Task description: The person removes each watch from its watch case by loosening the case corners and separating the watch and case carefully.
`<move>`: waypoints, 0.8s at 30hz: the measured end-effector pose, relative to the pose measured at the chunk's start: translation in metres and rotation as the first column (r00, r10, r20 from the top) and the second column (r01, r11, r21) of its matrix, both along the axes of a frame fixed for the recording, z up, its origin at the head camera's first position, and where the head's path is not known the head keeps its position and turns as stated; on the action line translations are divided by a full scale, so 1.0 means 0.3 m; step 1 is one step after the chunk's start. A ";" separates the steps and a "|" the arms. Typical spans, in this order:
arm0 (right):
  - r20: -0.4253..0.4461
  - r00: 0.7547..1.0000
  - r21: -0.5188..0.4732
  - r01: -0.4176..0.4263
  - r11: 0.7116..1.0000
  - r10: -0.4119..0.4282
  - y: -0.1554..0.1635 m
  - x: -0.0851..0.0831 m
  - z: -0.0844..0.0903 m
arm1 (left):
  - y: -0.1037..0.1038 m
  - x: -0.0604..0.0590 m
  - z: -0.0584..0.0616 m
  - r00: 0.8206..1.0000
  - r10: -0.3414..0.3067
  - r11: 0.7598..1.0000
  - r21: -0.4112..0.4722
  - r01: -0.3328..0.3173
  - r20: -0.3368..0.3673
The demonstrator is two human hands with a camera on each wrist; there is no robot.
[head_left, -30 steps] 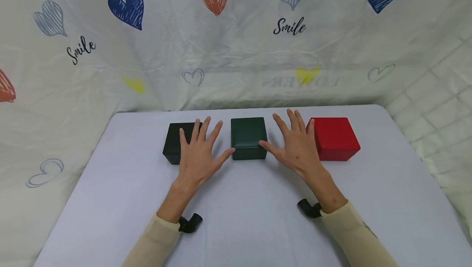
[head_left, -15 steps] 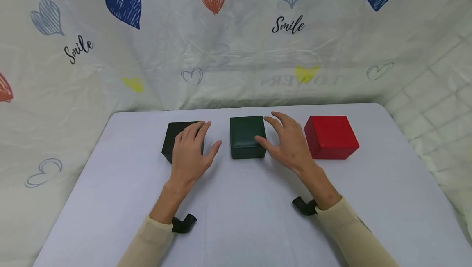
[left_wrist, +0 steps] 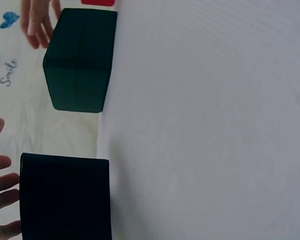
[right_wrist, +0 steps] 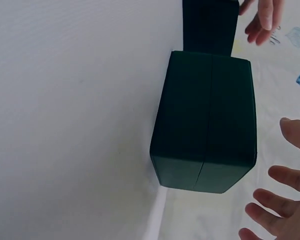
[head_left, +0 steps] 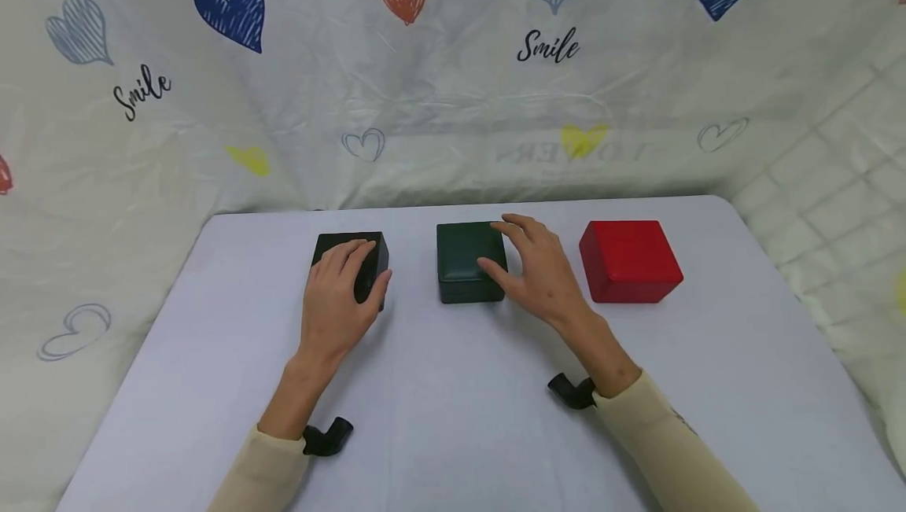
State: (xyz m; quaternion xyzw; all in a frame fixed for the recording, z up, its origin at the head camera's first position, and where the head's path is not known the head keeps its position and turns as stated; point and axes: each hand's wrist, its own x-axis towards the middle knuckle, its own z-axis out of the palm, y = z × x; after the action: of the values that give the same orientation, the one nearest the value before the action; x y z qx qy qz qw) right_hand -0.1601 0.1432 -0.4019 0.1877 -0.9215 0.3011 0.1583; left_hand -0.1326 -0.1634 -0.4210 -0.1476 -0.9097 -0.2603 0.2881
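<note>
My left hand (head_left: 329, 300) hovers over a black box (head_left: 369, 272), its fingers bent loosely above the lid and its thumb beside the right side. In the left wrist view the fingertips sit just above the top of that box (left_wrist: 65, 200). A dark green box (head_left: 467, 260) with rounded lid edges stands to its right. My right hand (head_left: 535, 272) is at the right of the green box, thumb and fingers spread apart over its right edge. The right wrist view has those fingers clear of the green box (right_wrist: 205, 110), whose lid seam shows. Neither hand grips anything.
A red box (head_left: 630, 260) stands at the right end of the row, beyond my right hand. White cloth covers the table (head_left: 453, 418). Behind the table's far edge hangs a white curtain (head_left: 453, 103) printed with hearts and "Smile".
My left hand has moved left, from between the boxes to over the black box. The right hand has shifted left from near the red box towards the green one. Fingers of both have drawn in.
</note>
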 end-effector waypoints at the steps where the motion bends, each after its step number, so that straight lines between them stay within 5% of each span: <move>1: 0.005 1.000 -0.004 -0.002 1.000 0.002 -0.004 -0.001 0.001 | -0.006 0.002 -0.001 1.000 -0.002 1.000 0.003 0.002 0.004; 12: 0.097 0.993 -0.104 -0.062 0.993 0.073 -0.054 0.004 0.012 | -0.052 0.013 -0.002 1.000 0.006 0.999 0.043 -0.006 0.011; 24: 0.056 0.986 -0.113 -0.149 0.982 0.156 -0.123 0.009 0.009 | -0.106 0.020 -0.014 0.999 0.031 0.996 0.077 -0.034 0.041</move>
State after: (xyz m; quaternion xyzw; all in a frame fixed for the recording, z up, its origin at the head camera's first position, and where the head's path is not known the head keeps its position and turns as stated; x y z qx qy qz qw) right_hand -0.1573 0.1063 -0.3991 0.2389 -0.8914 0.3676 0.1150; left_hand -0.1265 -0.1953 -0.4253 -0.1165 -0.9066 -0.2935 0.2798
